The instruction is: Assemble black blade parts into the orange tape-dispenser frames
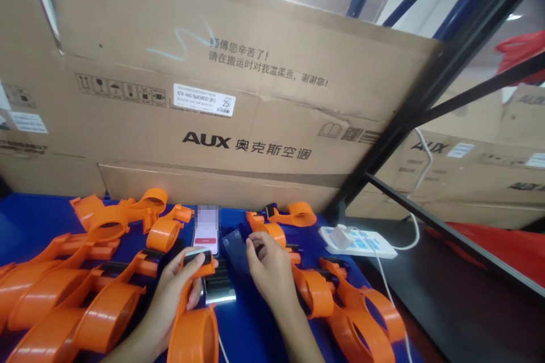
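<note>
My left hand (181,278) is wrapped round the handle of an orange plastic tape dispenser (193,334). Its thumb presses on a black strip (198,257) at the dispenser's head, and the wide ring hangs down toward me. My right hand (270,266) is closed in a pinch to the right, apart from the dispenser. Something small and dark shows at its fingertips, too small to name. Just left of those fingers lies a dark blue packet (235,249). Several black strips or tubes (218,282) lie between my hands.
More orange dispensers (106,312) crowd the left side of the blue surface, and others (361,323) lie right. A lit phone (206,238) stands behind my left hand. A white power strip (357,242) with cables sits right. Behind rises a large cardboard box (255,108) beside a black rack post (392,125).
</note>
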`<state>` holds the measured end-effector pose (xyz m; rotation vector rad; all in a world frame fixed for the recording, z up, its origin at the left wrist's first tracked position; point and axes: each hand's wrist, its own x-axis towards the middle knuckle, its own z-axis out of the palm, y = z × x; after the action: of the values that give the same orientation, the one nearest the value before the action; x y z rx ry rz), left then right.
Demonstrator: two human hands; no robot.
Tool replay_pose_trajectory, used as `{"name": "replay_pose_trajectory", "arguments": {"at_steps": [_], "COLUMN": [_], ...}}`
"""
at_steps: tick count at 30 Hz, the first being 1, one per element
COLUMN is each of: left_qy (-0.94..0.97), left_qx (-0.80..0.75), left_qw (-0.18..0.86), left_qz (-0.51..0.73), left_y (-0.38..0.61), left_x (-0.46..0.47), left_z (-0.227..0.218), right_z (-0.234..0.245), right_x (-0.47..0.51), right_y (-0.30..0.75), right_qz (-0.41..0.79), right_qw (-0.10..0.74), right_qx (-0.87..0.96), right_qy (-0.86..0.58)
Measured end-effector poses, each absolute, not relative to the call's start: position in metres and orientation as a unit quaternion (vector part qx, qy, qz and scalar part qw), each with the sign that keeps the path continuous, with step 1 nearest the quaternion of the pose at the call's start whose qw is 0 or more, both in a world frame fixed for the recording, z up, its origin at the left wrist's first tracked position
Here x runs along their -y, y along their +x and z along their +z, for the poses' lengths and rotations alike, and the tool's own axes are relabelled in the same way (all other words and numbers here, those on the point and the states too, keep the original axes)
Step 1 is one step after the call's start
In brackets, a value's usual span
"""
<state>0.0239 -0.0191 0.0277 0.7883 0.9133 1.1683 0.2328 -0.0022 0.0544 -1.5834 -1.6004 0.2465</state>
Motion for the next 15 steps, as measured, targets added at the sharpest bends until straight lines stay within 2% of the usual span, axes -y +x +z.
{"name": "replay_pose_trajectory", "arguments": {"at_steps": [5,8,11,15], "left_qy": [0.357,0.360,0.359,0.359], "left_qx": [-0.415,-0.418,-0.416,-0.415], "left_qw": [0.663,0.660,0.661,0.660], "left_qz": [0.510,0.510,0.511,0.513], "left_y": [0.021,0.020,0.020,0.021], "left_x": [0.014,0.013,0.014,0.013], "left_z": [0.018,0.018,0.018,0.018], "right_z": [0.062,0.062,0.059,0.056], "right_x": [0.012,0.015,0.015,0.011], "right_y": [0.231,0.228,0.229,0.239], "right_qz": [0.008,0.002,0.008,0.048], "right_qw": [0.206,0.138,0.146,0.278], "right_qx": [0.682,0.683,0.682,0.699], "right_qy": [-0.702,-0.718,-0.717,-0.657]}}
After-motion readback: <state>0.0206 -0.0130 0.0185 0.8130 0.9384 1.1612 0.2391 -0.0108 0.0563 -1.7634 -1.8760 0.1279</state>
